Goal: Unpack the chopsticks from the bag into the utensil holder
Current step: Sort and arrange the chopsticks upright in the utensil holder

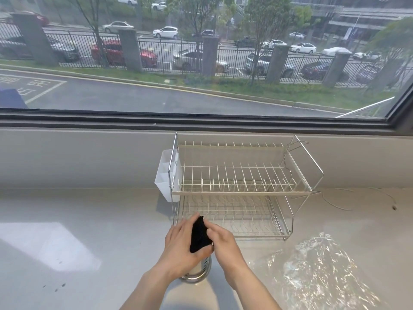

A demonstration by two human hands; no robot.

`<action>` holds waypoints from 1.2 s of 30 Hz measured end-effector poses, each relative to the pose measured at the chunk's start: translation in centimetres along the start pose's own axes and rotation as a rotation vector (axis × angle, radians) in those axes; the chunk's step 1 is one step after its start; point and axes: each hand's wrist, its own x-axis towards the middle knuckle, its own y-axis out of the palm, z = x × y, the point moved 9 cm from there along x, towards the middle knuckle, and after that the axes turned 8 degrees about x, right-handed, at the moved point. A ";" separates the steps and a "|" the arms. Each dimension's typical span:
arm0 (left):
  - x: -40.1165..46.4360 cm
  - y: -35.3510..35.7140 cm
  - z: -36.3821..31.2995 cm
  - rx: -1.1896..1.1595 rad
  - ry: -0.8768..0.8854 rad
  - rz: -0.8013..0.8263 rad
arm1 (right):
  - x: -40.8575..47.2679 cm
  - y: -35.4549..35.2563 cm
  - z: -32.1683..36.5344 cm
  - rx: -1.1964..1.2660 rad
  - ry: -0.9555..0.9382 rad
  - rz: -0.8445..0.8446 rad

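Observation:
A bundle of black chopsticks (199, 233) stands upright over a shiny metal utensil holder (197, 270) on the pale counter. Both hands are wrapped around the bundle from either side: my left hand (181, 245) cups it from the left and below, my right hand (221, 239) presses it from the right. The holder's mouth is hidden under my hands, so only its lower wall and base rim show. A crumpled clear plastic bag (321, 267) lies on the counter to the right, apart from my hands.
A two-tier wire dish rack (243, 191) stands just behind my hands, with a white plastic caddy (166, 175) hung on its left side. A thin white cord (339, 205) trails at the right. A window ledge (89, 157) rises behind.

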 end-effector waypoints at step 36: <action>1.0 -8.7 2.6 -0.256 -0.134 -0.352 | 0.0 -8.9 5.1 0.897 -0.126 -0.251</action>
